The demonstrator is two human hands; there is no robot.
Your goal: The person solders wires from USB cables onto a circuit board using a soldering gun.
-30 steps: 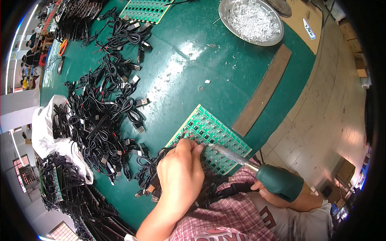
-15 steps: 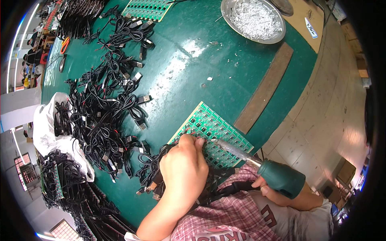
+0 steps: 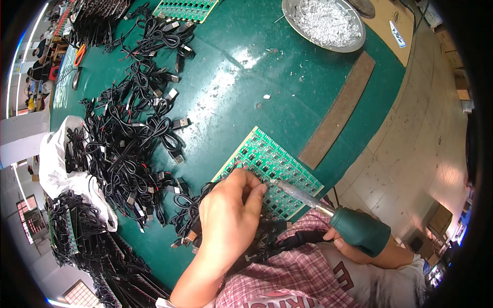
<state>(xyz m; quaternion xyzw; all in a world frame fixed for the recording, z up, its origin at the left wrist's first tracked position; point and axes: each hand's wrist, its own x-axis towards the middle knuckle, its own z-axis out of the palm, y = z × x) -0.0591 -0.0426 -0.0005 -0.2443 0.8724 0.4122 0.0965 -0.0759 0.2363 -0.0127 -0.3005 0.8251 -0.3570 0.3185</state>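
Observation:
My left hand (image 3: 228, 208) is closed in a pinch over the green circuit board (image 3: 287, 167). A thin cable wire seems to sit between thumb and forefinger, mostly hidden by them. Black USB cables (image 3: 190, 210) bunch up beside and under this hand, and short red wires show on the board by its knuckles. My right hand (image 3: 352, 249) grips a soldering iron (image 3: 359, 231) by its thick dark green handle. The iron's metal tip points left over the board, close to the left fingertips; whether it touches is too small to tell.
A large heap of black USB cables (image 3: 128, 143) covers the table's left side, beside a white bag (image 3: 54, 161). Finished-looking boards with cables (image 3: 77, 231) are stacked lower left. A wooden strip (image 3: 339, 113), a metal bowl of silvery scraps (image 3: 328, 25) and another board (image 3: 187, 9) lie farther off.
My left hand has shifted slightly left, and its thumb and forefinger show more plainly in a pinch. The soldering iron has hardly moved.

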